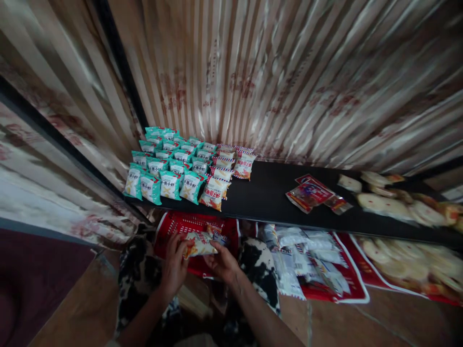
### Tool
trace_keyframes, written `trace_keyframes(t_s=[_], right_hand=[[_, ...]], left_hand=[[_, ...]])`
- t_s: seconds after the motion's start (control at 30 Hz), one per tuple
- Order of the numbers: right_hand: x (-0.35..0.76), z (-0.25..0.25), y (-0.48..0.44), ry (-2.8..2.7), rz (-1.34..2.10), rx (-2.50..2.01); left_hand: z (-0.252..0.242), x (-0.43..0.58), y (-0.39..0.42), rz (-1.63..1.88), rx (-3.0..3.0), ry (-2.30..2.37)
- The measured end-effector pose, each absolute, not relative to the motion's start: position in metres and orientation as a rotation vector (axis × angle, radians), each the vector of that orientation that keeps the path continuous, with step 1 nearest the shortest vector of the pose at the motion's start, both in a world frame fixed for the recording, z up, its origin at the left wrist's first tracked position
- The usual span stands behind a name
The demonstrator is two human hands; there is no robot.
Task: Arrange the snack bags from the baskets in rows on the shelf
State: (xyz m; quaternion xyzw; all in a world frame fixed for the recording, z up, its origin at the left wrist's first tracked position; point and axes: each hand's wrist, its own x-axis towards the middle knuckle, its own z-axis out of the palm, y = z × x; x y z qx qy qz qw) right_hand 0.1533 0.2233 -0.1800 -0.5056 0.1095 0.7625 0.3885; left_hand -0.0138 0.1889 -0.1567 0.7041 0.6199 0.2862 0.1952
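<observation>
Between my two hands is a small snack bag (198,244), white and orange with red lettering. My left hand (175,260) grips its left end, and the fingers of my right hand (222,261) close on its right end. The bag is over a red basket (170,222) below the shelf edge, where another snack bag or two show behind it. On the black shelf (265,193) above, teal snack bags (170,184) stand upright in rows at the left. Right beside them are orange-and-white snack bags (212,193) like the held one.
Red flat packets (313,193) lie mid-shelf, and pale packaged items (387,205) sit farther right. Below, a second red basket (356,289) holds silvery bags, and another has pale round items (394,258). Pleated sheeting (231,72) hangs behind; a dark post (123,62) stands left.
</observation>
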Motion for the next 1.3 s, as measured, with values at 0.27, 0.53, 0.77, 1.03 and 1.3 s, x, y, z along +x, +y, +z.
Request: trace_keyframes(t_s=[0.27,0.53,0.77,1.03,1.3], right_hand=[[0.190,-0.139,0.208,0.013,1.800,-1.215],[0.240,-0.081,0.212,-0.544,1.648,-1.152],[0.258,-0.053,0.212,-0.651,1.657,-1.192],[0.275,-0.080,0.216,-0.692,1.381,-1.222],[0.300,-0.100,0.264,-1.006,1.089,-1.347]], left_hand=[[-0.115,0.000,0.177,0.843,2.147,1.468],[-0.081,0.026,0.183,0.720,1.908,1.423],[-0.084,0.068,0.199,0.403,1.713,1.374],[-0.082,0.105,0.237,0.531,1.685,1.481],[-0.073,0.150,0.293,0.584,1.771,1.585]])
